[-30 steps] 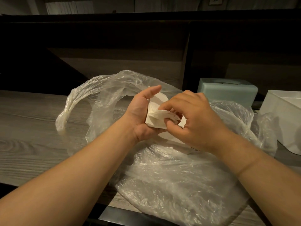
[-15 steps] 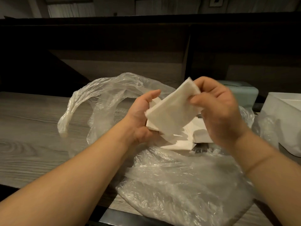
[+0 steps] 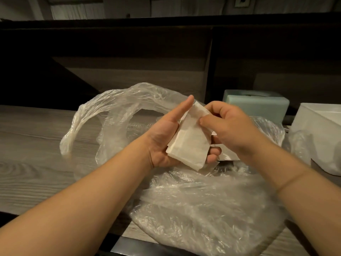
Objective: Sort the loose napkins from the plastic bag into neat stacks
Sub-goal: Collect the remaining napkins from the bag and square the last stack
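Observation:
A small stack of white napkins (image 3: 190,143) lies in my left hand (image 3: 166,137), palm up, thumb straight along the stack's left edge and fingertips curled up under its right side. My right hand (image 3: 230,126) pinches the top napkin near its upper right corner. Both hands hover over a crumpled clear plastic bag (image 3: 193,209) spread on the wooden counter (image 3: 33,154). More white napkins (image 3: 227,156) show inside the bag, just under my right hand.
A pale green tissue box (image 3: 258,104) stands behind the bag at the right. A white container (image 3: 317,130) sits at the far right edge. A dark raised ledge runs along the back of the counter.
My right hand lifted one napkin up from the bag, then brought it down onto the stack in my left hand. My left thumb has straightened alongside the stack.

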Action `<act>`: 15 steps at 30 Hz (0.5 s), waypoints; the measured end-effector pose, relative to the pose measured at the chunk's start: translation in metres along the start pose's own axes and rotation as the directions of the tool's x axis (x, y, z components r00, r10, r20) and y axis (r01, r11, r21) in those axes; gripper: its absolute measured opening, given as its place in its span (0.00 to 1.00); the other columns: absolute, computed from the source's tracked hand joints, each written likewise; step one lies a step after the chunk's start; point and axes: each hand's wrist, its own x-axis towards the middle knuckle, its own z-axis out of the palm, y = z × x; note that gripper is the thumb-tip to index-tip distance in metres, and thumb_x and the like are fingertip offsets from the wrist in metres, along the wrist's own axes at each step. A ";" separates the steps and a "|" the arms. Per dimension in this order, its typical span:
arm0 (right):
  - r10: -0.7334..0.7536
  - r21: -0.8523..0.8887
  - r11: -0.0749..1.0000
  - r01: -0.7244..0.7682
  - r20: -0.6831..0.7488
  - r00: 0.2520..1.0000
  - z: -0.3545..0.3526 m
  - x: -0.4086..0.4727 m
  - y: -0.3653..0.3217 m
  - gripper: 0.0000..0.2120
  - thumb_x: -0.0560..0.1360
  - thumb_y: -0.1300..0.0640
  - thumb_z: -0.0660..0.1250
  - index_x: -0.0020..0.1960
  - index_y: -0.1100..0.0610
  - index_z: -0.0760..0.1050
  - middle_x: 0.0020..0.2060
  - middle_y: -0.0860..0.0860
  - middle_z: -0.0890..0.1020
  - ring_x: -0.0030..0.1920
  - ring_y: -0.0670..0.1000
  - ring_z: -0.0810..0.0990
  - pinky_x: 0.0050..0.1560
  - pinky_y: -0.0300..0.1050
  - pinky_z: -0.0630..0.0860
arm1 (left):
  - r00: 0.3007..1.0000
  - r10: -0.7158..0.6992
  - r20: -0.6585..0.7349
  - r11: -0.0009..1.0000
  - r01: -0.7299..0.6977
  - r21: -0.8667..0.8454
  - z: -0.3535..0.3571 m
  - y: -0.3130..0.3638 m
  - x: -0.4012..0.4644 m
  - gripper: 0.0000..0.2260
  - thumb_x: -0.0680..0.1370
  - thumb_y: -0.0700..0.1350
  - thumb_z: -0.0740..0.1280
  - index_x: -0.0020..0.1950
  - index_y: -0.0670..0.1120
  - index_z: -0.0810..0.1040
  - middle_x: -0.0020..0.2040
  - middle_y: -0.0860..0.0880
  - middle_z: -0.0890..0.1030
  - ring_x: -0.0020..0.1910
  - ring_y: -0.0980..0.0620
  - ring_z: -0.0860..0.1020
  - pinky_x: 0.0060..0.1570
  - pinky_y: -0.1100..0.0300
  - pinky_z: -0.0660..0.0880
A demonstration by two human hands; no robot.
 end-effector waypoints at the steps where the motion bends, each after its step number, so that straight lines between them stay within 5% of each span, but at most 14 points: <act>1: -0.010 -0.025 1.000 0.010 -0.015 1.000 0.001 0.000 0.001 0.03 0.80 0.55 0.67 0.50 0.54 0.78 0.43 0.53 0.83 0.45 0.60 0.84 0.43 0.61 0.83 | 1.000 0.003 -0.012 1.000 -0.003 0.016 0.000 0.000 0.000 0.26 0.75 0.62 0.71 0.62 0.42 0.82 0.54 0.38 0.81 0.52 0.38 0.79 0.58 0.43 0.75; 4: -0.089 -0.155 0.984 0.084 -0.029 0.996 0.003 0.001 0.005 0.08 0.81 0.52 0.66 0.60 0.46 0.75 0.53 0.45 0.77 0.52 0.51 0.80 0.48 0.55 0.84 | 0.999 0.003 -0.054 1.000 -0.002 0.008 0.004 0.000 -0.001 0.22 0.77 0.58 0.71 0.61 0.43 0.83 0.54 0.39 0.81 0.50 0.40 0.80 0.56 0.45 0.76; 7: -0.180 -0.159 0.969 0.189 0.066 0.981 0.000 0.000 0.013 0.24 0.78 0.46 0.69 0.72 0.41 0.66 0.62 0.42 0.69 0.60 0.46 0.75 0.47 0.47 0.83 | 0.984 0.023 -0.174 0.990 -0.047 -0.134 0.002 0.003 0.002 0.27 0.75 0.64 0.71 0.62 0.43 0.80 0.54 0.42 0.81 0.49 0.42 0.81 0.52 0.46 0.79; 9: -0.289 -0.312 0.895 0.319 0.140 0.947 -0.001 -0.003 0.014 0.31 0.73 0.39 0.71 0.72 0.40 0.64 0.63 0.40 0.67 0.63 0.41 0.70 0.55 0.38 0.78 | 0.981 0.020 -0.193 0.980 -0.057 -0.190 0.001 0.005 0.004 0.32 0.75 0.70 0.68 0.63 0.43 0.77 0.53 0.44 0.81 0.48 0.44 0.83 0.51 0.49 0.80; 15: -0.406 -0.532 0.692 0.488 0.272 0.873 0.002 -0.003 0.016 0.28 0.67 0.27 0.67 0.62 0.39 0.71 0.57 0.36 0.69 0.61 0.45 0.66 0.64 0.53 0.71 | 0.984 0.031 -0.175 0.980 -0.064 -0.187 0.002 0.005 0.003 0.35 0.75 0.71 0.65 0.49 0.38 0.85 0.45 0.41 0.83 0.44 0.43 0.84 0.54 0.52 0.78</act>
